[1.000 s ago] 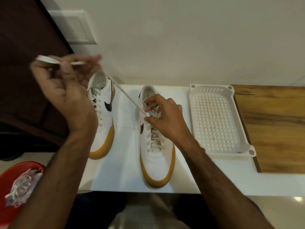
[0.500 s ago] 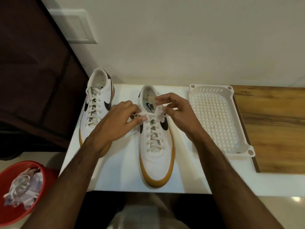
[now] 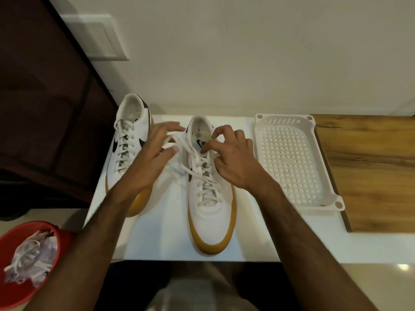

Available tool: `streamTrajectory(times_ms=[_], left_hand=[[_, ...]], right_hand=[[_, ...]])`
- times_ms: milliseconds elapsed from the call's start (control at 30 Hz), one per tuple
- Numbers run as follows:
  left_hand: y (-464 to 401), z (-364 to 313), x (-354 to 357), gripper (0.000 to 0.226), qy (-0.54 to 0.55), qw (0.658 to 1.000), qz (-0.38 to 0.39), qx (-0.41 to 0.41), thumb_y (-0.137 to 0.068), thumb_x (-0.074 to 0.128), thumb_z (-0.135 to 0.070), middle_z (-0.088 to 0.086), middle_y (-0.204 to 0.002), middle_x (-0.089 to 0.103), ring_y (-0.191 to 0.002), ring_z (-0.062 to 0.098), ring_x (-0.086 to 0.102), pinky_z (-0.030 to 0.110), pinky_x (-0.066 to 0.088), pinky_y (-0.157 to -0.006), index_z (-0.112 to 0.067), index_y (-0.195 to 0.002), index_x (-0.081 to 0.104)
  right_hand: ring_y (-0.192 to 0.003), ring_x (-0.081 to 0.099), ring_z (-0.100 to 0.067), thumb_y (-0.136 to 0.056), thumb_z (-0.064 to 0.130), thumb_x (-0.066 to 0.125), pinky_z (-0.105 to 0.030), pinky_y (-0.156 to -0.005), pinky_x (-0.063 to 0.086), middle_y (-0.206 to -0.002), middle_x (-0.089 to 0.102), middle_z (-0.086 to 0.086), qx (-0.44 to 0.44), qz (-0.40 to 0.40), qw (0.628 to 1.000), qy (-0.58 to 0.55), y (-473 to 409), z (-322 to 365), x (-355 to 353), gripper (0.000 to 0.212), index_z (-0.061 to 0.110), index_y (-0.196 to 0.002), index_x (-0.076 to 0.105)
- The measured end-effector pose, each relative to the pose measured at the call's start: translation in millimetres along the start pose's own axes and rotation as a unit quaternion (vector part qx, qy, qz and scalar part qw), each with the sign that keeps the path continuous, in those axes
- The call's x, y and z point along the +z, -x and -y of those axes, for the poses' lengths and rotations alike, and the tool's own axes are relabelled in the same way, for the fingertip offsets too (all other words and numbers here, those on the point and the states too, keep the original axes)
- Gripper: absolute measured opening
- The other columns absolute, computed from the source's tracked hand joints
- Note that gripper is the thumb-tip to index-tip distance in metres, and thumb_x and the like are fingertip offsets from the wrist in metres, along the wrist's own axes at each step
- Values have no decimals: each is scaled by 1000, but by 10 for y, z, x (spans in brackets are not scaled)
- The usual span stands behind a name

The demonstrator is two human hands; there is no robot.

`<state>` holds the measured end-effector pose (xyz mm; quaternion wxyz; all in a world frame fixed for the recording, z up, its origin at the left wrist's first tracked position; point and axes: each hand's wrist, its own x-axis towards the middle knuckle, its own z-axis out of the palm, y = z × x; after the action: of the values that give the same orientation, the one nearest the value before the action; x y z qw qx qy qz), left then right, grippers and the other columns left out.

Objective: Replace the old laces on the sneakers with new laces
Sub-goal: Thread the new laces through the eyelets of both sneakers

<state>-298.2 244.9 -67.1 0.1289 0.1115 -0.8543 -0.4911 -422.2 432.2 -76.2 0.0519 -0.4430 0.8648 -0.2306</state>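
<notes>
Tying flat white lace on gum-soled white leather sneaker | left hand blurred, grip unclear | right hand pinching lace | risk: loop slipping, knot loosening

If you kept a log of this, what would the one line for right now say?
stage: tying lace ends | shoe: right-hand sneaker | left hand: blurred at lace | right hand: fingers curled at eyelets | other sneaker: laced

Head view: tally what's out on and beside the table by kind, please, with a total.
White sneakers with gum-coloured soles: 2
White perforated plastic tray: 1
Brown wooden board: 1
Red plastic bowl holding loose white laces: 1
Total: 5
</notes>
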Motion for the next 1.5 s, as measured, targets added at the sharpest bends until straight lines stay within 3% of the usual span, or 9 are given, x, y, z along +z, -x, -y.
streamTrajectory(times_ms=[133, 300, 467, 800, 1000, 1100, 1233, 1367, 1500], left_hand=[[57, -44, 241, 73, -35, 984, 170, -44, -93, 64, -53, -29, -163, 4, -144, -14, 18, 18, 30, -110, -39, -154, 26], [79, -37, 372, 138, -94, 972, 215, -16, -61, 91, -53, -32, -157, -29, -146, -12, -2, 15, 26, -112, -41, -158, -7], [47, 20, 359, 141, -115, 968, 225, 1, -58, 92, -55, -31, -158, -25, -141, -22, -3, 11, 26, -109, -47, -154, -11], [36, 11, 312, 140, -119, 969, 215, -4, -52, 93, -56, -28, -163, -7, -142, -9, 16, 10, 29, -104, -46, -155, -1], [62, 47, 225, 125, -59, 978, 191, -66, -61, 94, -46, -20, -147, 38, -128, -1, 47, 18, 44, -100, -46, -155, 12], [46, 35, 153, 108, -60, 975, 192, -97, -66, 92, -42, -19, -123, 57, -106, -5, 59, 13, 48, -87, -46, -151, 25], [52, 79, 45, 62, -82, 979, 150, -114, -82, 83, -28, -11, -95, 71, -92, 6, 67, 28, 54, -89, -40, -135, 53], [23, 116, 12, 24, -164, 986, -15, -40, -96, 65, -11, -8, -90, 67, -76, 1, 63, 9, 42, -71, -26, -115, 68], [-20, 25, 10, 26, -104, 977, -188, -12, -99, 49, 1, -7, -106, 66, -87, -7, 62, 6, 45, -77, -12, -109, 69]], right_hand=[[-128, 36, -19, -85, 43, 28, -46, -102, 22, -132, 49, 10, -4, 13, 997, 82, -57, 94, 13, 44, 26, -101, 65], [-114, 39, -17, -91, 46, 31, -49, -100, 19, -108, 52, 14, 2, 38, 992, 120, -44, 115, -7, 44, 28, -102, 70], [-105, 36, -17, -86, 49, 22, -40, -89, 18, -92, 46, 10, 99, 98, 990, -19, -68, 156, -113, 46, 28, -73, 60], [-118, 32, -16, -101, 34, 51, -44, -103, 23, -108, 49, 7, 145, 129, 961, -199, -51, 114, -186, 27, 32, -75, 57], [-117, 33, -16, -99, 49, 51, -41, -92, 20, -119, 42, 20, 95, 114, 988, -50, -57, 41, -156, 13, 39, -98, 59], [-109, 47, -17, -99, 58, 48, -41, -94, 36, -116, 53, 13, 66, 117, 991, -15, -27, -26, -149, 36, 30, -110, 67], [-69, 60, -8, -94, 70, 46, -30, -62, 41, -79, 65, 7, 85, 111, 990, -25, -14, 45, -138, 42, 34, -74, 55], [-71, 65, -14, -92, 63, 59, -37, -66, 53, -80, 67, 4, 105, 120, 985, -66, -38, 76, -147, 41, 23, -85, 61], [-66, 61, -13, -89, 53, 70, -29, -60, 47, -74, 62, 5, 122, 118, 976, -140, -46, 86, -198, 38, 21, -75, 54]])
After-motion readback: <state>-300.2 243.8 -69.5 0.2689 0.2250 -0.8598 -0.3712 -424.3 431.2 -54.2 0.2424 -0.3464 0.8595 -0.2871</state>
